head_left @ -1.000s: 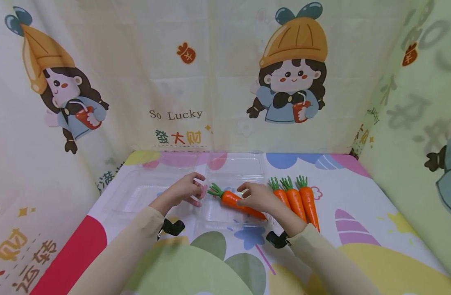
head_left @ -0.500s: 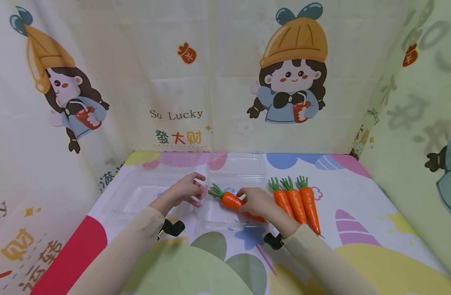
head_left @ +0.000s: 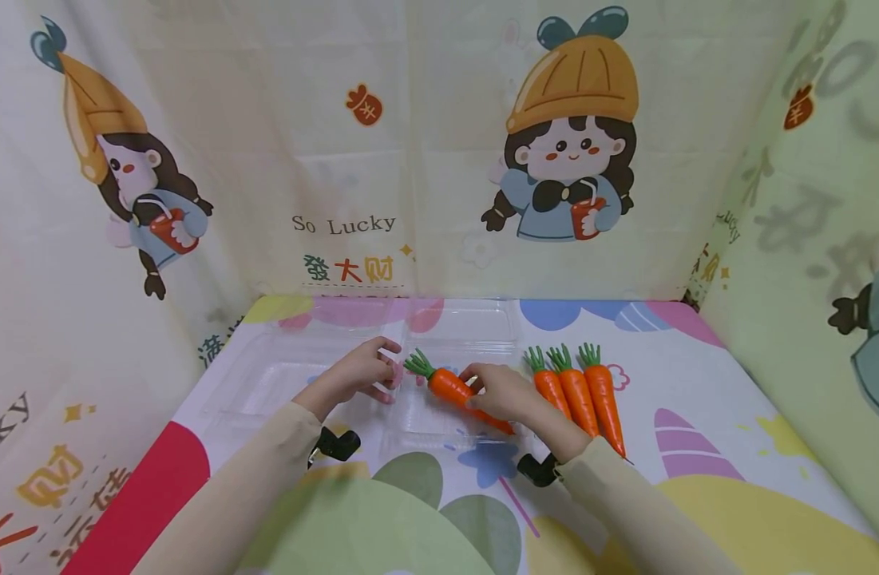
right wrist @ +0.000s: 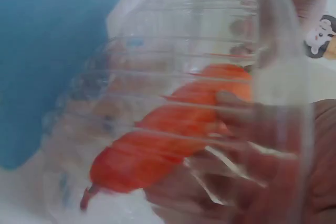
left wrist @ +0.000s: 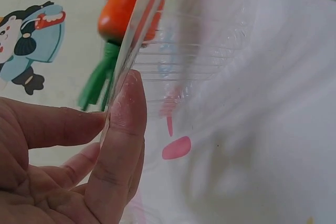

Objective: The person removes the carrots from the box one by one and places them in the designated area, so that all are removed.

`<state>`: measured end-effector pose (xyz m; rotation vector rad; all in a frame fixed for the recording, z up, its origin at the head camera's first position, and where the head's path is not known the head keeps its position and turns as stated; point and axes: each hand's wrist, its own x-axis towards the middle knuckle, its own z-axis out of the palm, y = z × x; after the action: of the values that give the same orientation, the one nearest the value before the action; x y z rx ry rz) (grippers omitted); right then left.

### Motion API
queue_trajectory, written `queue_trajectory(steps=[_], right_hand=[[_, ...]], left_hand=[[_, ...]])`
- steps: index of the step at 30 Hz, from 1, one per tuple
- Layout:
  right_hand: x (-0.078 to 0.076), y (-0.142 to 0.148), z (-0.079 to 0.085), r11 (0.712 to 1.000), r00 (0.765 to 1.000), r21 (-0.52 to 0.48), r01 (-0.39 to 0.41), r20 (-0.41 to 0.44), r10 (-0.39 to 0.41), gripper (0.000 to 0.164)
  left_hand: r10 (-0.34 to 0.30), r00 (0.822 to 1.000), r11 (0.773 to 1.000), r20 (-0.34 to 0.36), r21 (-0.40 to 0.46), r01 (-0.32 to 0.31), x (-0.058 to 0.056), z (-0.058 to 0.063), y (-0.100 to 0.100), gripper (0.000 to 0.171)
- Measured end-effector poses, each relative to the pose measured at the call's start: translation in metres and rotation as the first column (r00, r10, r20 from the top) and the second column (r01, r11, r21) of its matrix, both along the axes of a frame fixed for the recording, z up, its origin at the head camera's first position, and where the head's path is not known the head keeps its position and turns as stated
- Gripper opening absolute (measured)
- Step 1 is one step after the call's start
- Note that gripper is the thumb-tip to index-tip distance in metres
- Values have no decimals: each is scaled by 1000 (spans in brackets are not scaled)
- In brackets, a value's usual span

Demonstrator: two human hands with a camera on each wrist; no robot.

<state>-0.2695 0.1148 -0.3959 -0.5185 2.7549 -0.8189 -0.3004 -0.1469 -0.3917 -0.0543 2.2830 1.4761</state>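
In the head view my right hand (head_left: pixel 504 391) grips an orange carrot (head_left: pixel 449 388) by its middle, the green top pointing up and left. The carrot lies slanted over a clear plastic box (head_left: pixel 417 427) whose lid is folded back behind it. Through the clear wall in the right wrist view, the fingers and thumb hold the carrot (right wrist: pixel 168 121). My left hand (head_left: pixel 360 371) is at the box's left side. Close up, the left thumb and fingers pinch the clear rim (left wrist: pixel 126 51), next to the carrot's green top (left wrist: pixel 100 77).
Several carrots (head_left: pixel 576 395) lie side by side right of the box, tops pointing away. A second clear plastic box (head_left: pixel 267 375) stands open on the left. Patterned cloth covers the table (head_left: pixel 712 383), and printed curtains (head_left: pixel 446 160) hang behind and at both sides.
My right hand has come down onto the carrot and gripped it. The carrot has shifted slightly left and its green top has risen a little. My left hand has stayed still.
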Motion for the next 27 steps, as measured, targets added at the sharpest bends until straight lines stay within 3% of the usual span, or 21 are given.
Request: queue_trajectory(steps=[10,15,19,23,27], right_hand=[[-6,4,19,978,995,-184,98,29,-94,44],[-11,13,30,929,979,-323,183,146,-142,62],[-13,22,35,878,961,-422,225,244,-129,78],[-14,31,39,837,938,-476,269,328,-114,80],[-14,42,40,817,920,-493,299,377,-109,78]], left_hand=[[2,1000,1000,-10,-3,-2,1,0,-1,56],[6,1000,1000,-10,-9,-6,0,-2,-1,55],[5,1000,1000,-10,-16,-5,-1,-2,-1,55],[7,1000,1000,-9,-15,-7,1,-1,0,55],[10,1000,1000,-8,-8,-10,2,1,1,55]])
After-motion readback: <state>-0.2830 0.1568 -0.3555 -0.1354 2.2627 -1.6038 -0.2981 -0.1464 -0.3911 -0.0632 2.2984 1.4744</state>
